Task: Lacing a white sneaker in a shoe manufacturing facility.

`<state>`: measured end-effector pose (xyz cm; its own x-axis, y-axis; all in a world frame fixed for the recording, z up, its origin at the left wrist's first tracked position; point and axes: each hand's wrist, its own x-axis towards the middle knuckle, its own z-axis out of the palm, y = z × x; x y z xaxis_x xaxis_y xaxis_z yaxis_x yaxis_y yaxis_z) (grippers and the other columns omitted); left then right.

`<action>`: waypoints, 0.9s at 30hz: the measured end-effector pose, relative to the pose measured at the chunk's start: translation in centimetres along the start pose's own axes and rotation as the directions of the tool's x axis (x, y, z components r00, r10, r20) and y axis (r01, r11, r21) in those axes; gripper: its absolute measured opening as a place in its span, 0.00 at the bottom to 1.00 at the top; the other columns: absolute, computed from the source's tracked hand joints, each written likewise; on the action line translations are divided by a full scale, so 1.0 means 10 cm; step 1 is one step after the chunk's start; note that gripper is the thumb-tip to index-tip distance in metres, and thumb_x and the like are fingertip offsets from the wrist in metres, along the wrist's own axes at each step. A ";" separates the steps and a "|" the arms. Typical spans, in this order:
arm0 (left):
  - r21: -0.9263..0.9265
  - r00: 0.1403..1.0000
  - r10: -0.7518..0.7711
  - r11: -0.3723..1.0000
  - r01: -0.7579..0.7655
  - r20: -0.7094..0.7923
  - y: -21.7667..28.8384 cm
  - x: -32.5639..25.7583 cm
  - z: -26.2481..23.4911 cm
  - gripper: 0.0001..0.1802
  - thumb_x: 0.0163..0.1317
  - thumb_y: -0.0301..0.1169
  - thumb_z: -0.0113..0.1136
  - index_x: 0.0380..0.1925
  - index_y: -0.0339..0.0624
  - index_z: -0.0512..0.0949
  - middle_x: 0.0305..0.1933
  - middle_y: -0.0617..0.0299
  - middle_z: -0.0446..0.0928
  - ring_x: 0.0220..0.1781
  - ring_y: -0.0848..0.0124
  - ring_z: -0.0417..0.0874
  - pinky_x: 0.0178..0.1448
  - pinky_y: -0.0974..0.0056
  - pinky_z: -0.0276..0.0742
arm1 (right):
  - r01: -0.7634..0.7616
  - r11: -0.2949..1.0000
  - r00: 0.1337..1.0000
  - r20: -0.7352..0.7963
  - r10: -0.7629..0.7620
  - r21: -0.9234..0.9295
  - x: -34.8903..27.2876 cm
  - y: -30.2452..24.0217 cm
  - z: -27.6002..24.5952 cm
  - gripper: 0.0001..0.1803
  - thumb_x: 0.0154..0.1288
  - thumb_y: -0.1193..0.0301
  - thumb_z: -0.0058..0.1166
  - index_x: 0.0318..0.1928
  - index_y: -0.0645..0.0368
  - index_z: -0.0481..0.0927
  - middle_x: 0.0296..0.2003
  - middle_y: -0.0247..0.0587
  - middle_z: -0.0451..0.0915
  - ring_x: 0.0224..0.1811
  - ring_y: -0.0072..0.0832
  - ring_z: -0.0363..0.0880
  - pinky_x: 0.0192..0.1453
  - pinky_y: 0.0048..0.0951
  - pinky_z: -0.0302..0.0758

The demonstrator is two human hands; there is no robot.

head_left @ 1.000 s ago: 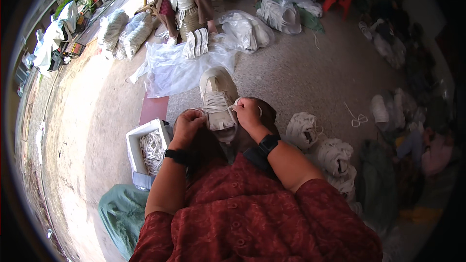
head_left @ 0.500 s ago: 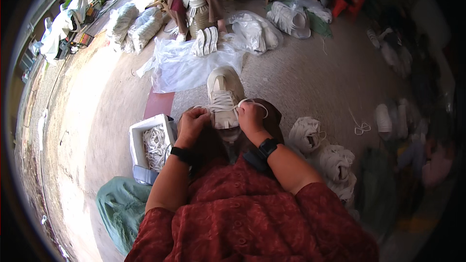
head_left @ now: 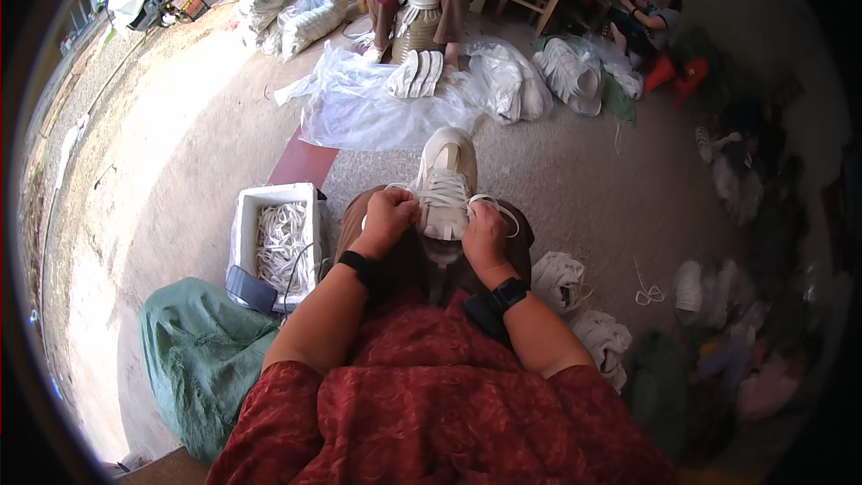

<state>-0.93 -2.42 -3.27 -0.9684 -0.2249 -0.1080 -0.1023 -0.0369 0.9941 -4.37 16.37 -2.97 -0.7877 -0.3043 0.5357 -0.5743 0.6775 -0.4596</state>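
Between my knees stands a cream-white sneaker [head_left: 447,166], toe pointing away from me, with white lace criss-crossed over its tongue. My left hand [head_left: 391,216] is closed in a pinch at the shoe's left side, on one end of the shoelace [head_left: 400,187]. At the right side my right hand [head_left: 486,232] pinches the other part of the lace, which loops out past the fingers. Whatever holds the shoe up from below is mostly hidden by my hands and legs.
On my left stand a white foam box [head_left: 244,232] of loose laces and a green sack [head_left: 202,364]. White shoe bundles [head_left: 558,280] lie at my right. Ahead, plastic sheeting [head_left: 350,112] carries shoe parts [head_left: 416,74], before a seated person [head_left: 386,13] working on a shoe.
My view has shifted, so the surroundings sit differently in the picture. Both hands remain at the shoe's sides with the lace; the left has come up slightly beside the eyelets.
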 end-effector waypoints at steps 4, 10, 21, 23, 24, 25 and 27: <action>0.014 0.998 -0.002 1.000 0.003 -0.071 -0.03 0.01 0.05 0.06 0.54 0.24 0.55 0.22 0.32 0.76 0.19 0.62 0.76 0.20 0.78 0.74 0.26 0.72 0.69 | 0.244 0.970 0.944 0.231 -0.235 -0.012 0.08 0.04 -0.18 0.10 0.47 0.81 0.47 0.34 0.63 0.71 0.25 0.51 0.73 0.29 0.49 0.74 0.32 0.42 0.72; 0.549 0.982 0.182 0.827 -0.120 -0.059 0.08 -0.03 0.09 0.08 0.50 0.30 0.59 0.25 0.36 0.79 0.24 0.51 0.79 0.28 0.59 0.81 0.36 0.59 0.75 | 0.522 0.840 0.794 0.444 -0.415 -0.150 0.30 0.05 -0.36 0.03 0.51 0.77 0.45 0.28 0.62 0.73 0.24 0.48 0.71 0.27 0.44 0.74 0.29 0.38 0.72; 0.790 0.935 0.309 0.522 -0.320 0.175 0.29 -0.18 0.15 0.10 0.51 0.34 0.56 0.22 0.38 0.77 0.28 0.47 0.78 0.32 0.52 0.79 0.38 0.53 0.74 | 0.498 0.799 0.760 0.274 -0.589 0.337 0.27 -0.49 -0.37 0.02 0.50 0.79 0.46 0.25 0.61 0.72 0.25 0.47 0.70 0.30 0.42 0.73 0.34 0.36 0.72; 0.763 0.950 0.295 0.589 -0.265 0.101 0.06 -0.16 0.17 0.10 0.52 0.33 0.53 0.23 0.36 0.75 0.30 0.46 0.76 0.31 0.51 0.78 0.38 0.52 0.74 | 0.292 0.845 0.901 0.168 -0.401 0.448 0.28 -0.53 -0.20 0.02 0.51 0.81 0.46 0.26 0.64 0.72 0.24 0.48 0.71 0.30 0.44 0.73 0.34 0.39 0.71; 0.764 0.932 0.344 0.569 -0.303 0.113 0.05 -0.15 0.20 0.10 0.52 0.33 0.53 0.24 0.35 0.74 0.29 0.45 0.76 0.32 0.51 0.78 0.38 0.52 0.74 | 0.301 0.866 0.899 0.185 -0.398 0.398 0.29 -0.45 -0.08 0.02 0.52 0.79 0.48 0.27 0.64 0.74 0.24 0.49 0.72 0.31 0.45 0.74 0.34 0.40 0.71; 0.764 0.912 0.391 0.547 -0.341 0.126 0.04 -0.15 0.22 0.10 0.52 0.32 0.53 0.25 0.35 0.74 0.29 0.44 0.76 0.32 0.51 0.78 0.38 0.52 0.74 | 0.297 0.867 0.902 0.182 -0.392 0.399 0.25 -0.38 0.02 0.02 0.52 0.79 0.48 0.27 0.64 0.74 0.24 0.49 0.72 0.31 0.45 0.74 0.34 0.40 0.71; 0.767 0.912 0.401 0.559 -0.315 0.082 0.01 -0.12 0.24 0.09 0.52 0.32 0.53 0.26 0.35 0.75 0.29 0.44 0.76 0.33 0.50 0.79 0.38 0.52 0.74 | 0.197 0.967 0.945 0.230 -0.231 0.161 0.23 -0.37 0.14 0.03 0.52 0.78 0.49 0.29 0.63 0.75 0.24 0.49 0.73 0.30 0.46 0.74 0.34 0.41 0.71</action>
<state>-0.29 0.24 -3.01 -0.9432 -0.1400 0.3015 0.0733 0.7971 0.5994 -4.43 12.21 -1.06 -0.6631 -0.5982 0.4499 -0.7467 0.4869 -0.4531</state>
